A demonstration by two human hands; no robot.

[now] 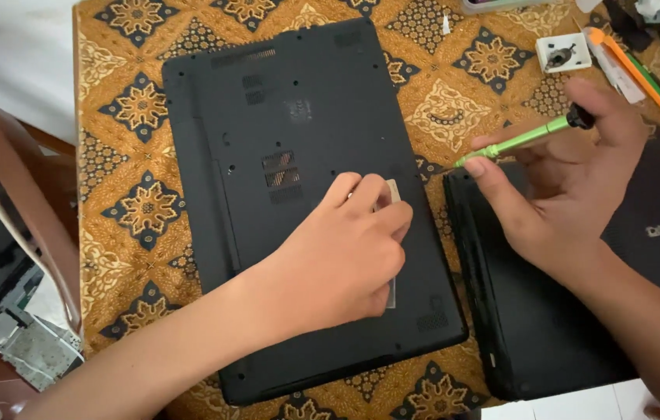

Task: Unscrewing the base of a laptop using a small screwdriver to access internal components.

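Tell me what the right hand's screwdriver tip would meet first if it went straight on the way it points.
Probably the upturned black laptop. The right hand holds the green screwdriver pointing down-left, its tip just off the laptop's right edge above the patterned cloth. Its height over the table is unclear.

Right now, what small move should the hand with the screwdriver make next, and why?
Probably bring the green screwdriver in the right hand over to the laptop base. Its tip hangs beside the laptop, above the patterned cloth, while the left hand presses on the base.
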